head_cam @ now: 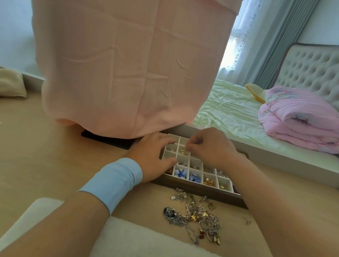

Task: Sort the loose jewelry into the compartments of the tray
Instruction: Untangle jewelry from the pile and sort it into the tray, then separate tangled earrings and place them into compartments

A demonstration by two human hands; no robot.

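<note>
Left hand (153, 150) resting on tray (198, 191), right hand (210, 149) curled above it, loose jewelry (195, 219) nearby

pink cloth (121, 51), bed (231, 107) w/ quilt (300, 124)

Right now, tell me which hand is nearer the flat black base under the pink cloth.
Left. The left hand rests on the white compartment tray's left edge, beside the black base; the right hand is farther right, over the tray.

- tray (198, 191): flat, grey-brown frame, white grid of small cells. Near rows hold blue beads, gold and silver bits.
- gold piece (183, 151): at a far-left cell.
- jewelry (193, 218): tangled heap of chains and charms just in front of tray.
- stray bit (247, 220): apart, right of heap.
</note>
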